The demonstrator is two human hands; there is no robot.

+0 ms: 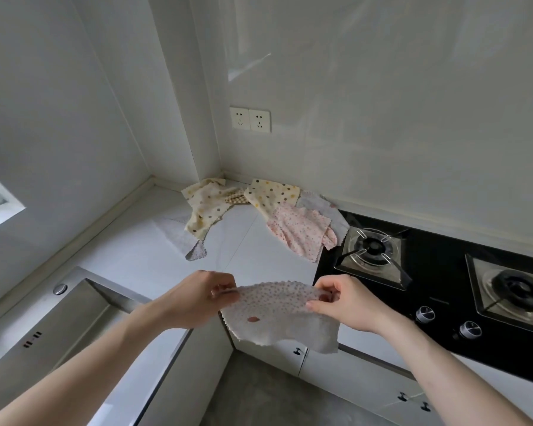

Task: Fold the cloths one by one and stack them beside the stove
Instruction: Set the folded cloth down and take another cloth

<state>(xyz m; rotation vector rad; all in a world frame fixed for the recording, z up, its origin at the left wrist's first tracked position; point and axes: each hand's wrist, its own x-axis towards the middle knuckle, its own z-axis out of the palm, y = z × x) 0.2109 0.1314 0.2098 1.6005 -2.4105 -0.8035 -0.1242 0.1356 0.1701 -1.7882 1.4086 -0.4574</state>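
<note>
A white cloth with small pink dots (pixel 277 315) hangs in the air in front of the counter's inner corner. My left hand (pixel 203 295) pinches its upper left edge and my right hand (pixel 345 299) pinches its upper right edge, so the cloth droops between them. Several unfolded cloths lie at the back of the white counter (pixel 246 250): a cream spotted cloth (pixel 205 207), a second cream spotted cloth (pixel 271 193), a pink spotted cloth (pixel 299 230) touching the stove's left edge, and a pale grey cloth (pixel 182 233). The black gas stove (pixel 437 272) is to the right.
A steel sink (pixel 62 327) is set into the counter at the left. The stove has two burners and two knobs (pixel 425 313) near its front edge. A double wall socket (pixel 250 119) sits above the back corner. White cabinet doors with dark handles (pixel 297 352) lie below.
</note>
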